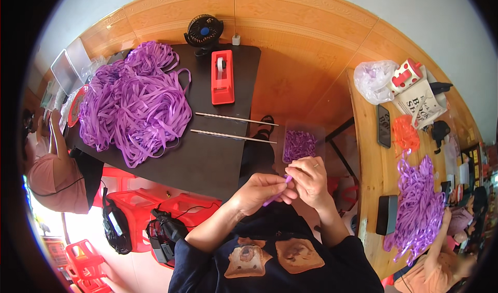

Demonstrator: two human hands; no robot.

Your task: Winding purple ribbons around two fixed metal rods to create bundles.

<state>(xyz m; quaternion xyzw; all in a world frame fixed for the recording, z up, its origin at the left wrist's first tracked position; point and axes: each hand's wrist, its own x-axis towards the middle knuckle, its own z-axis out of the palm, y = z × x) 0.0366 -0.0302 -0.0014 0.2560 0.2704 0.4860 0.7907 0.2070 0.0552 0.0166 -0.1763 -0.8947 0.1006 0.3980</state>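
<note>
A short piece of purple ribbon [270, 201] is held between my hands in front of my chest. My left hand [261, 190] pinches it with thumb and fingers, and one end hangs out below. My right hand [309, 181], with a ring on one finger, closes on the upper end close beside the left. Just beyond my hands, a clear plastic box [320, 135] holds many small purple ribbon pieces [300, 145]. Two thin sticks [236, 118] lie across the right edge of the dark table [215, 171], and a large heap of purple ribbon [140, 101] covers its left side.
A red tape dispenser [223, 80] and a black fan [204, 32] stand at the table's back. On the wooden table [369, 179] at right lie a phone [383, 126], orange strands [405, 132] and more purple ribbon [417, 205]. Red stools [136, 210] hold bags. People sit at both sides.
</note>
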